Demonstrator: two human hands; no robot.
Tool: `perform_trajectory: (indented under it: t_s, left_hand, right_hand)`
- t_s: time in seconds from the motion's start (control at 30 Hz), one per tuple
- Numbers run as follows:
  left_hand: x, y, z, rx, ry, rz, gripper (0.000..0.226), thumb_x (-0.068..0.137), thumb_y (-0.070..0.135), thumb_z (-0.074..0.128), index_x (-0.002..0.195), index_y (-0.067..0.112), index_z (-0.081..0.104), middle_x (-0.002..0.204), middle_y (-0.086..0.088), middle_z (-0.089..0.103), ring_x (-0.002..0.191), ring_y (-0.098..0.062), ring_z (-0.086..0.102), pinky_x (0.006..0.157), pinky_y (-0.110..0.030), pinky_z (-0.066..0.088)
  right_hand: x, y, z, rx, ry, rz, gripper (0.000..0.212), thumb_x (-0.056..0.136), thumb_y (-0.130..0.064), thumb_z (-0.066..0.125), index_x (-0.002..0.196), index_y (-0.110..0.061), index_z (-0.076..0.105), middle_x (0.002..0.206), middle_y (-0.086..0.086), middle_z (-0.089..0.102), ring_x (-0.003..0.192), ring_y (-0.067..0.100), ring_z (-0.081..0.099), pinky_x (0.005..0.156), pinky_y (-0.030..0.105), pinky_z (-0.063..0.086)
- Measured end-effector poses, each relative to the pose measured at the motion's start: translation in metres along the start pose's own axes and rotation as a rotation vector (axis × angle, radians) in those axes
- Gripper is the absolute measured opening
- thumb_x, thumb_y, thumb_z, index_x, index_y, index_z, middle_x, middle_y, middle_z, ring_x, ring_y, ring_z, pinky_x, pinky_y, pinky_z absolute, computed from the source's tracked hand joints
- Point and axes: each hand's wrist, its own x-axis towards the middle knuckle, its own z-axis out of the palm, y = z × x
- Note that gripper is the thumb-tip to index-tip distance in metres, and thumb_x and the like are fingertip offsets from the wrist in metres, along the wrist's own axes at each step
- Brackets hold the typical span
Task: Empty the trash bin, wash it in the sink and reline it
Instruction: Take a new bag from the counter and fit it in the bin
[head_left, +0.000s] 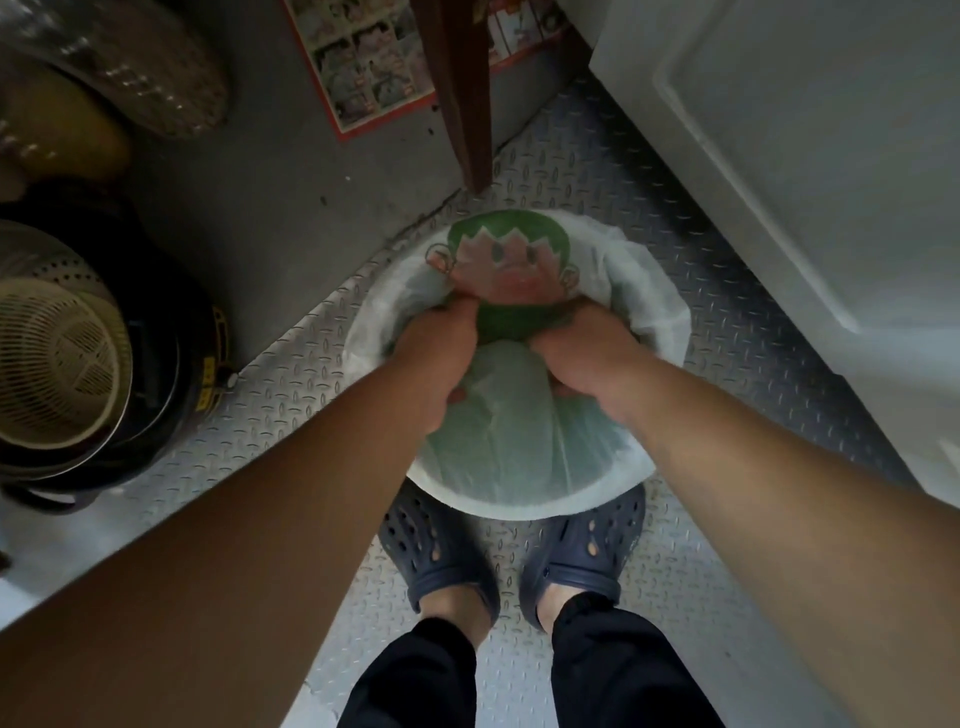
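A white appliance door (810, 171) fills the upper right, above a diamond-plate metal floor (291, 415) on which a round trash bin (524, 506) stands just ahead of two dark blue perforated clogs (441, 556). A translucent white liner bag (654, 296) is draped over the bin's rim. At far left a black container (171, 338) carries yellow markings too blurred to read and holds a beige plastic colander (57, 358). A comic-strip sheet (363, 62) lies beside a dark wooden leg (462, 93); its lettering is illegible. In the bin, a cartoon face with green spiky hair (498, 265) shows on the plastic. The left hand (441, 353) and right hand (587, 358) each hold a tight grip on bunched bag plastic
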Motion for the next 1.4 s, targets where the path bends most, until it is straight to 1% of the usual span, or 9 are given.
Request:
perform_trajectory:
  t_s: [0.1, 0.23, 0.43, 0.7, 0.83, 1.03, 1.13, 1.27, 1.4]
  left_hand:
    - [0.006, -0.002, -0.002, -0.174, -0.023, -0.111, 0.060, 0.086, 0.076, 0.044, 0.123, 0.032, 0.061, 0.114, -0.002, 0.067, 0.099, -0.028, 0.065, 0.082, -0.041, 0.060]
    - [0.009, -0.007, 0.003, -0.180, -0.033, -0.078, 0.059, 0.089, 0.074, 0.042, 0.111, 0.024, 0.067, 0.108, -0.006, 0.070, 0.097, -0.030, 0.069, 0.072, -0.038, 0.061]
    - [-0.001, -0.042, 0.010, 0.647, -0.077, 0.399, 0.032, 0.104, 0.024, 0.043, 0.119, 0.008, 0.066, 0.119, -0.018, 0.067, 0.107, -0.036, 0.063, 0.089, -0.036, 0.050]
    - [-0.015, -0.062, 0.027, 1.370, -0.370, 0.536, 0.040, 0.096, 0.040, 0.047, 0.128, 0.018, 0.056, 0.127, -0.010, 0.060, 0.120, -0.034, 0.055, 0.102, -0.048, 0.046]
    - [-0.015, -0.058, 0.032, 1.401, -0.495, 0.468, 0.040, 0.101, 0.036, 0.041, 0.129, 0.015, 0.060, 0.128, -0.010, 0.064, 0.118, -0.033, 0.059, 0.103, -0.046, 0.047]
    - [-0.017, -0.052, 0.036, 1.421, -0.587, 0.406, 0.044, 0.104, 0.031, 0.039, 0.142, 0.013, 0.054, 0.143, -0.010, 0.057, 0.133, -0.030, 0.051, 0.113, -0.047, 0.038]
    - [-0.027, -0.043, 0.032, 1.383, -0.505, 0.509, 0.034, 0.100, 0.025, 0.048, 0.126, 0.010, 0.065, 0.124, -0.010, 0.067, 0.113, -0.028, 0.063, 0.100, -0.040, 0.050]
    - [-0.029, -0.019, 0.007, 1.229, -0.382, 0.526, 0.029, 0.102, 0.020, 0.045, 0.116, 0.007, 0.067, 0.116, -0.011, 0.067, 0.101, -0.028, 0.062, 0.079, -0.032, 0.044]
    - [-0.013, 0.002, -0.011, 0.813, -0.246, 0.367, 0.028, 0.100, 0.010, 0.047, 0.108, 0.004, 0.073, 0.107, -0.016, 0.073, 0.099, -0.030, 0.069, 0.087, -0.044, 0.057]
  right_hand:
    - [0.006, -0.003, 0.006, -0.006, 0.037, -0.011, 0.015, 0.088, -0.025, 0.057, 0.088, -0.016, 0.069, 0.085, 0.005, 0.070, 0.082, 0.023, 0.067, 0.079, 0.036, 0.057]
    - [-0.001, -0.007, 0.010, -0.192, 0.031, -0.093, 0.018, 0.088, -0.023, 0.056, 0.102, -0.011, 0.057, 0.088, 0.002, 0.055, 0.087, 0.021, 0.057, 0.075, 0.026, 0.042]
    - [-0.028, -0.012, 0.007, -0.537, 0.064, -0.317, 0.019, 0.091, -0.012, 0.050, 0.103, -0.012, 0.065, 0.097, 0.010, 0.065, 0.097, 0.030, 0.064, 0.071, 0.026, 0.041]
    - [0.012, -0.016, 0.016, -0.651, -0.225, -0.385, 0.022, 0.092, -0.014, 0.051, 0.108, -0.006, 0.063, 0.111, 0.014, 0.065, 0.102, 0.030, 0.062, 0.084, 0.030, 0.048]
    - [0.039, -0.024, 0.025, -0.649, -0.080, -0.388, 0.042, 0.092, -0.026, 0.054, 0.130, -0.008, 0.050, 0.127, 0.015, 0.057, 0.112, 0.030, 0.056, 0.098, 0.035, 0.044]
    - [0.047, -0.031, 0.032, -0.722, -0.032, -0.341, 0.044, 0.089, -0.031, 0.058, 0.129, -0.014, 0.052, 0.124, 0.013, 0.058, 0.107, 0.028, 0.057, 0.086, 0.034, 0.045]
    - [0.038, -0.033, 0.034, -0.755, -0.121, -0.365, 0.039, 0.095, -0.025, 0.052, 0.130, -0.008, 0.052, 0.129, 0.017, 0.056, 0.112, 0.031, 0.055, 0.089, 0.034, 0.043]
    - [0.015, -0.032, 0.021, -0.388, -0.130, -0.383, 0.027, 0.098, -0.015, 0.045, 0.111, -0.002, 0.066, 0.114, 0.019, 0.066, 0.099, 0.029, 0.060, 0.079, 0.028, 0.043]
    - [-0.004, -0.018, 0.008, 0.193, -0.104, -0.050, 0.033, 0.098, -0.010, 0.042, 0.123, 0.006, 0.058, 0.117, 0.026, 0.061, 0.092, 0.028, 0.055, 0.082, 0.036, 0.043]
